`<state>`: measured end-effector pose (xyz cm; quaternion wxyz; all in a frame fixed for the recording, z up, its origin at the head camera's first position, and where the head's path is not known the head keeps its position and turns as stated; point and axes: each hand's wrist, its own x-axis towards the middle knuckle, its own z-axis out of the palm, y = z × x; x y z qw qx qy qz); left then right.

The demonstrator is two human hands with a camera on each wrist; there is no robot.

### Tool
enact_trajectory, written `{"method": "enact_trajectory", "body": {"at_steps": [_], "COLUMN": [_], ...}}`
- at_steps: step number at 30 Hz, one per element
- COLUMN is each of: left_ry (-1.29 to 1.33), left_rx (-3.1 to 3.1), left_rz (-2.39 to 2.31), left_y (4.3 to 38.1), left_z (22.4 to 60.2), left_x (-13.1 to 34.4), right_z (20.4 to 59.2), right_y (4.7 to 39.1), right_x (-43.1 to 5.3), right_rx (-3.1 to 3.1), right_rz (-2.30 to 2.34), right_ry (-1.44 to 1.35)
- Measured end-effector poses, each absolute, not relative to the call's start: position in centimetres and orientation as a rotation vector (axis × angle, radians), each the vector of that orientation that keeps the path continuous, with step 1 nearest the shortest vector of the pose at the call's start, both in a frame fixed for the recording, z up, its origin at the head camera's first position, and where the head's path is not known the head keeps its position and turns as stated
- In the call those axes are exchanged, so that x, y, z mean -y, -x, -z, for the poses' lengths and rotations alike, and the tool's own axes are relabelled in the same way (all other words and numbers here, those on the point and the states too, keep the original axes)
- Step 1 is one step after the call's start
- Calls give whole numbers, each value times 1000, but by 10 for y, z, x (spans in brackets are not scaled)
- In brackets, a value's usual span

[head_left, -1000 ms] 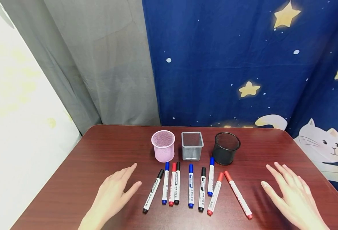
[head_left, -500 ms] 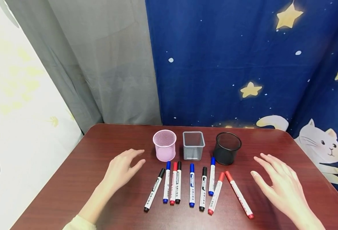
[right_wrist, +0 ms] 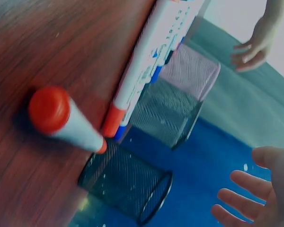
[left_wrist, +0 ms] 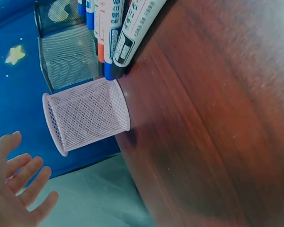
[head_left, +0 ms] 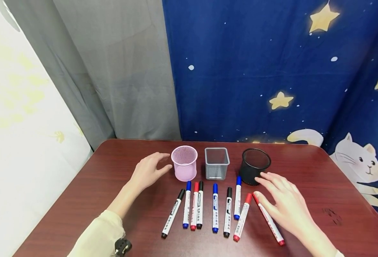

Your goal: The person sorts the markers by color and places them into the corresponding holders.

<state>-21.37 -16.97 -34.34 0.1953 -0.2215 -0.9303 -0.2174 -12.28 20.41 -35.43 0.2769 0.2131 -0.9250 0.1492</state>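
Observation:
My left hand (head_left: 148,171) is held just left of the pink mesh pen cup (head_left: 185,167), thumb and fingers spread apart and nothing in them. In the left wrist view the fingers stand off from the cup's rim. My right hand (head_left: 283,200) hovers over the cap end of a red marker (head_left: 270,223), its fingertips overlapping the lower edge of the round black mesh cup (head_left: 251,175) in the head view. The right wrist view shows those fingers spread and apart from the black cup. Between the two cups stands a square grey mesh cup (head_left: 216,166).
Several whiteboard markers lie in a row before the cups, among them a blue marker (head_left: 215,210), a black marker (head_left: 172,214) and a red marker (head_left: 242,217). A dark brown table (head_left: 118,150) bears everything. Grey and blue curtains (head_left: 240,71) hang behind it.
My left hand has moved forward and right to the pink cup, bringing its sleeve into view. My right hand has moved left toward the black cup. Markers and cups stay put.

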Motion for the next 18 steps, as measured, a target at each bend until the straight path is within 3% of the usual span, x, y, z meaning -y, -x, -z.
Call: {"method": "enact_trajectory", "body": {"at_steps": [18], "left_ry": [646], "left_rx": [2685], "left_rz": [545], "left_y": [243], "left_z": [346], "left_x": [163], "right_z": [374], "right_y": [141], "right_x": [-145], "right_rx": [2341], "right_rz": [-400], "right_ry": [-947]}}
